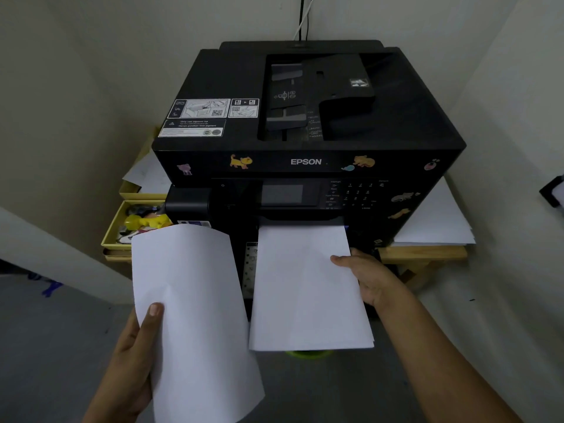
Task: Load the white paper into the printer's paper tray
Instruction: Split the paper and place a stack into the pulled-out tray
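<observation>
Two walls: pale, meeting in a corner behind the printer (308,129); grey floor near.
Surface: wooden table (424,253) under the printer, loose white sheets (436,221) stacked on its right end.
Printer: black, cat stickers along the front.
Containers: yellow trays (122,227) at left; the far one holds papers, the near one a yellow object and small bits I cannot identify.
Right stack of white paper (305,288): far edge at the printer's front opening, near end sticking out.
Right hand (370,277): fingers grasp that stack's right edge.
Left stack of white paper (195,315): curved, in the air, left of the other.
Left hand (134,355): thumb on top, fingers clenched beneath.
</observation>
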Tool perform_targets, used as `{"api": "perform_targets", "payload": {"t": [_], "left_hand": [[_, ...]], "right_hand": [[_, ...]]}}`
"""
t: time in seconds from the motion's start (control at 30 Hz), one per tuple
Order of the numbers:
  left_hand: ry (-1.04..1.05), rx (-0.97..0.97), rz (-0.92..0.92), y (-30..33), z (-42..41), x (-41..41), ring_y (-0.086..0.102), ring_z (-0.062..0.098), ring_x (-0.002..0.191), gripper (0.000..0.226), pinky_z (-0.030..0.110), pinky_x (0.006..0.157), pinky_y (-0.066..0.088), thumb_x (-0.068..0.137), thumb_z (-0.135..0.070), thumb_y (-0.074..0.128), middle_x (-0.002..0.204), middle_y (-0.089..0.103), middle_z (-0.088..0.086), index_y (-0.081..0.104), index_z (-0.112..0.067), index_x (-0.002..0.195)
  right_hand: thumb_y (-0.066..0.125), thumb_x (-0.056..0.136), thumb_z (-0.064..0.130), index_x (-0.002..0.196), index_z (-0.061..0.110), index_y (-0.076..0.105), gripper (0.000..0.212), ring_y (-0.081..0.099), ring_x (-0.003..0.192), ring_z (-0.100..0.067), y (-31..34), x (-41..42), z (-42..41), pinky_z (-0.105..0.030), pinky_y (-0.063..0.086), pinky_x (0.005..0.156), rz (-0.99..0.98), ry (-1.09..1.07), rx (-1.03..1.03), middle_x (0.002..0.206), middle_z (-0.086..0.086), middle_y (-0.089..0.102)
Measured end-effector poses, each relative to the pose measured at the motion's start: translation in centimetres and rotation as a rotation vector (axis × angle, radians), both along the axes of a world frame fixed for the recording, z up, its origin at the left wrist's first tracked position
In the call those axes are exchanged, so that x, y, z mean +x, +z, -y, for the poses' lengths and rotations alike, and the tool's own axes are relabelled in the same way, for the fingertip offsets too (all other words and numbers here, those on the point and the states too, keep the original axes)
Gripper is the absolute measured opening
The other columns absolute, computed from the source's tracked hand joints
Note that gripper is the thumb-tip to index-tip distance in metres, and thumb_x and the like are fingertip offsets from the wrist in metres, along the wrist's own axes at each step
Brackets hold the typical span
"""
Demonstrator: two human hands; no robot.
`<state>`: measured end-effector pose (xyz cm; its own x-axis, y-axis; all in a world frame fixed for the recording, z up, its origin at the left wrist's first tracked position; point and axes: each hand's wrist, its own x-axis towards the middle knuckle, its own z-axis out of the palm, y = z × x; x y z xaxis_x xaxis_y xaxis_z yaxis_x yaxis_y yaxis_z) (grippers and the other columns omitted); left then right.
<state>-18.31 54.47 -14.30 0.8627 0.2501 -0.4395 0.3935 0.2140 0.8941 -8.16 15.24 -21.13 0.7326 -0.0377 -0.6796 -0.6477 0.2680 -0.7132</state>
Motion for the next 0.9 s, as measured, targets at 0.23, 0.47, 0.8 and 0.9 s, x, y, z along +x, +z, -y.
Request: {"api": "perform_targets", "payload": {"t": [0.23, 0.47, 0.8, 0.9], "left_hand": [[0.014, 0.009, -0.042, 0.3, 0.0, 0.1, 0.076, 0.027, 0.103, 0.02, 0.053, 0.098, 0.054, 0.106, -0.039, 0.051, 0.107, 0.084, -0.011, 0.067, -0.042, 0.118], [0.016, 0.009, -0.013, 0.3, 0.3, 0.1, 0.074, 0.026, 0.106, 0.02, 0.045, 0.076, 0.068, 0.105, -0.039, 0.051, 0.106, 0.084, -0.012, 0.067, -0.041, 0.115], [0.026, -0.022, -0.015, 0.7, 0.1, 0.0, 0.077, 0.022, 0.097, 0.019, 0.044, 0.073, 0.068, 0.106, -0.039, 0.05, 0.103, 0.084, -0.012, 0.066, -0.042, 0.115], [0.019, -0.022, -0.002, 0.8, -0.4, 0.1, 0.079, 0.018, 0.097, 0.02, 0.036, 0.068, 0.068, 0.105, -0.041, 0.051, 0.106, 0.084, -0.013, 0.066, -0.043, 0.118]], "right_hand": [[0.07, 0.105, 0.014, 0.144, 0.012, 0.064, 0.04, 0.072, 0.119, -0.038, 0.6, 1.9, -0.9, -0.054, 0.061, 0.098, 0.017, -0.036, -0.103, 0.131, -0.016, 0.074], [0.077, 0.1, 0.022, 0.16, 0.015, 0.048, 0.067, 0.062, 0.138, -0.037, 1.1, 3.9, -1.1, -0.058, 0.053, 0.114, 0.04, -0.049, -0.137, 0.153, -0.012, 0.062], [0.078, 0.1, 0.028, 0.15, 0.014, 0.056, 0.057, 0.073, 0.105, -0.023, 3.2, 3.3, -1.4, -0.037, 0.061, 0.084, 0.05, 0.029, -0.199, 0.132, -0.008, 0.073], [0.076, 0.101, 0.029, 0.124, 0.012, 0.071, 0.029, 0.075, 0.103, -0.026, 2.7, 2.9, -1.2, -0.04, 0.062, 0.088, 0.049, 0.03, -0.289, 0.124, -0.012, 0.077]]}}
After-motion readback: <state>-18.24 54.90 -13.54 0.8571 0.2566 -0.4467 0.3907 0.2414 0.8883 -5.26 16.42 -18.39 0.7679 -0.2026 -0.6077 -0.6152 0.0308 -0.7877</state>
